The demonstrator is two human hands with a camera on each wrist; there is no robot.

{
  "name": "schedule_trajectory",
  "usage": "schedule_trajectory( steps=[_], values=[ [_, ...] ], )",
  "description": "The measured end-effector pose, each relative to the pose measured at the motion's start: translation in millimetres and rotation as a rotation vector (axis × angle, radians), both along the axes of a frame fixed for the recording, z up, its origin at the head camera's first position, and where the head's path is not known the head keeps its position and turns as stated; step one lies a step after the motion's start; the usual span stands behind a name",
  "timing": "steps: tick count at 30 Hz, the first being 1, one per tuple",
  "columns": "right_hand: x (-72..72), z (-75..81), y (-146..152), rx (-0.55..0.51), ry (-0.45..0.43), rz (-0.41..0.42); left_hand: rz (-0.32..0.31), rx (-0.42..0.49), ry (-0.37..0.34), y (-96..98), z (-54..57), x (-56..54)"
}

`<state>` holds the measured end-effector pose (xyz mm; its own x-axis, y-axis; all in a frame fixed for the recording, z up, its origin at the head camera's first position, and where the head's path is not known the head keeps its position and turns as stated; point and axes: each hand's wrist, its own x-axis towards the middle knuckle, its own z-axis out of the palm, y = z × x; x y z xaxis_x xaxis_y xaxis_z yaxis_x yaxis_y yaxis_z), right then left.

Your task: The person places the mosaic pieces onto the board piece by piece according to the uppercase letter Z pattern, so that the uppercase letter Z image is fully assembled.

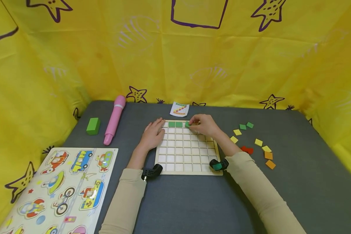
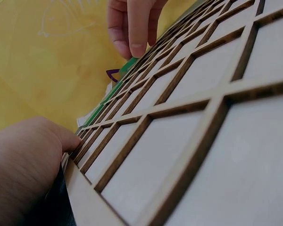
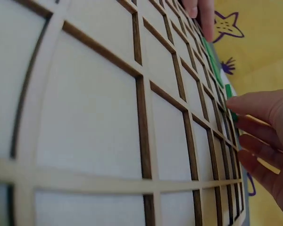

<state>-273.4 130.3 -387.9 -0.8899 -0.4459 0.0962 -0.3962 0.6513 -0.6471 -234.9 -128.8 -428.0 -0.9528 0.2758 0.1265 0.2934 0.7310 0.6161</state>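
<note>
A wooden grid board (image 1: 188, 173) with white square cells lies flat on the dark table. My right hand (image 1: 204, 124) pinches a green square tile (image 1: 187, 124) between thumb and finger at the board's top row; in the right wrist view the green tile (image 3: 229, 96) stands tilted on edge at the cells. Two green tiles (image 1: 175, 124) lie in that row just to the left. My left hand (image 1: 153, 134) rests on the board's upper left edge with its fingers extended. The left wrist view shows its thumb (image 2: 61, 136) touching the frame.
Behind the board lies a small pattern card (image 1: 179, 109). Loose green, yellow, red and orange tiles (image 1: 258, 142) are scattered to the right. Leftward are a pink marker-shaped stick (image 1: 115, 120), a green block (image 1: 93, 126) and a vehicle picture puzzle (image 1: 76, 175). Yellow cloth (image 1: 175, 65) hangs around the table.
</note>
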Motion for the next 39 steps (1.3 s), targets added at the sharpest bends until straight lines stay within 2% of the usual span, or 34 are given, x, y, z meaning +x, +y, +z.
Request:
schedule_trajectory(
  steps=[8,12,17,21,26,33,39],
  values=[
    [-2.9,-2.8,-8.7,0.044,0.017,0.034,-0.004,-0.013,0.006,-0.7,-1.9,-0.6],
    [-1.3,-4.1,-5.1,0.03,0.016,0.047,-0.005,-0.015,0.006,0.8,-2.3,-1.0],
    [2.7,-3.1,8.9,-0.001,0.02,0.005,-0.005,-0.014,0.002,1.9,-1.3,-0.5],
    [3.3,-1.5,32.1,0.007,0.034,-0.069,-0.001,-0.008,0.002,1.5,-0.5,-0.1],
    [4.0,1.0,76.8,0.055,0.043,-0.149,-0.008,-0.006,0.018,0.2,-1.5,-1.0],
    [12.7,4.6,143.0,0.153,-0.029,-0.281,-0.004,-0.012,-0.001,-0.1,-0.6,-1.1],
    [19.6,5.7,166.6,0.187,-0.053,-0.318,-0.006,-0.01,0.0,2.1,0.4,-0.4]
  ],
)
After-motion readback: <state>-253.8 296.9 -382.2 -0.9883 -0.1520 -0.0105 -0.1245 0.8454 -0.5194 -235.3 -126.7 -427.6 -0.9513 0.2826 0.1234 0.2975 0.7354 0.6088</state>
